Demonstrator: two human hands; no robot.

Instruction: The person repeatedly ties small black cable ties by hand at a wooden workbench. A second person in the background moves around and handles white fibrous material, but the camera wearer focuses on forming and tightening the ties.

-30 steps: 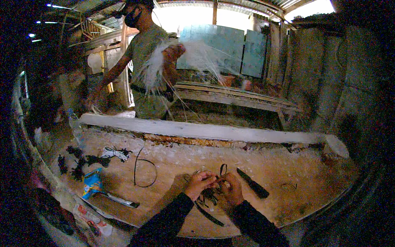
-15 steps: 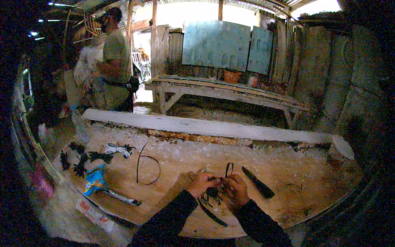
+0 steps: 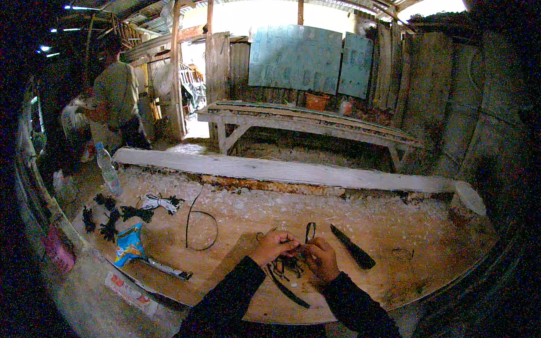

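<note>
My left hand and my right hand meet over the near middle of the wooden tabletop, their fingertips pinched together. What they pinch looks like a thin dark strip, mostly covered by the fingers. A narrow dark loop stands up just beyond my right hand. Beneath the hands lies a tangle of short dark strips, and a longer flat black strip runs from it toward me. To the right of my right hand rests a dark, tapered, knife-like piece.
On the left lie several black bundles, a white cord bundle, a curled dark strip, a blue snack bag and a clear bottle. A pale beam borders the far side. Another person stands at back left.
The other person has moved left, carrying a pale bundle, and the bottle shows more plainly. My hands stay in nearly the same place, with the fingers slightly shifted.
</note>
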